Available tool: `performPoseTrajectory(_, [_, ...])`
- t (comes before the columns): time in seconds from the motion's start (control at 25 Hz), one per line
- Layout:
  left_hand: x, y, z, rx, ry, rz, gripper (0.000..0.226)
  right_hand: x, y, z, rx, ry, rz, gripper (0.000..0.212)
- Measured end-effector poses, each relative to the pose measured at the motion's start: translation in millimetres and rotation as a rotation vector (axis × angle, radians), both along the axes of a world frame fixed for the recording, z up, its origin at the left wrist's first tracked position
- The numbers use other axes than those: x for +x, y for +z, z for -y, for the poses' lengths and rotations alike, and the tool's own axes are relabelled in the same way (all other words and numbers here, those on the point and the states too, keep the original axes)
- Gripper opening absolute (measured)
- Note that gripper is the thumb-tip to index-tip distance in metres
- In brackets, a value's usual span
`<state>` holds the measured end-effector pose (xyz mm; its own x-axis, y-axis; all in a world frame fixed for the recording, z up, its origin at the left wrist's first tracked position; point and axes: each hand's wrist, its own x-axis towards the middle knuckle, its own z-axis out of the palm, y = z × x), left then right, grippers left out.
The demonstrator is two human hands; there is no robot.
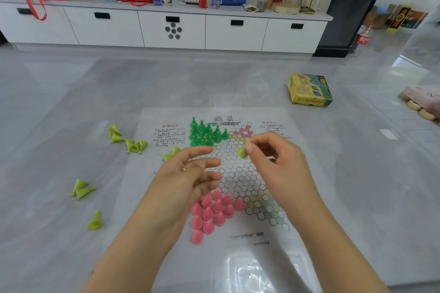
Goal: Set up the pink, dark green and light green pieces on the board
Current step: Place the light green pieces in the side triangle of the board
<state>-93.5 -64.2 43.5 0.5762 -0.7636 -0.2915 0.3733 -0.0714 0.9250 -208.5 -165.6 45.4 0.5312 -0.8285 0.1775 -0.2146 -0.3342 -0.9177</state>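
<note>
Nearest, at 6 o'clock on the board (pixel 250 266): pink pieces (pixel 212 214), upright and clustered; just above, left hand (pixel 190 173) released, fingers loose, and right hand (pixel 276 157) pinching one light green piece (pixel 242 152) over mid-board. At 9 o'clock on the floor: loose light green pieces (pixel 129 144), toppled. At 12 o'clock: dark green pieces (pixel 206 132), standing; risk: a sweeping wrist could topple the packed clusters.
</note>
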Motion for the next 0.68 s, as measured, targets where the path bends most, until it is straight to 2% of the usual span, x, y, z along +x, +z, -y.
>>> performPoseTrajectory(0.08, [9,-3,-1,0.045,0.045,0.065,0.029,-11,0,13,0.047,-0.106,0.026,0.010])
performPoseTrajectory(0.16, [23,-12,-1,0.173,0.114,0.260,0.024,-22,-1,24,0.106,-0.241,0.095,0.014])
performPoseTrajectory(0.24, [39,-23,0,0.411,0.168,0.701,0.022,-31,-2,30,0.162,-0.332,0.138,0.015])
performPoseTrajectory(0.28, [46,-29,-1,0.537,0.133,0.928,0.029,-34,-3,31,0.180,-0.352,0.141,0.014])
performPoseTrajectory(0.36, [57,-41,-3,0.660,0.025,1.183,0.047,-36,-5,32,0.195,-0.362,0.129,0.013])
performPoseTrajectory(0.52, [58,-52,1,0.713,-0.128,1.351,0.052,-38,-8,33,0.200,-0.333,0.097,0.014])
performPoseTrajectory(0.6, [60,-56,3,0.691,-0.140,1.415,0.049,-40,-10,33,0.188,-0.315,0.078,0.014])
performPoseTrajectory(0.68, [63,-58,5,0.641,-0.108,1.401,0.046,-43,-12,36,0.156,-0.321,0.043,0.015])
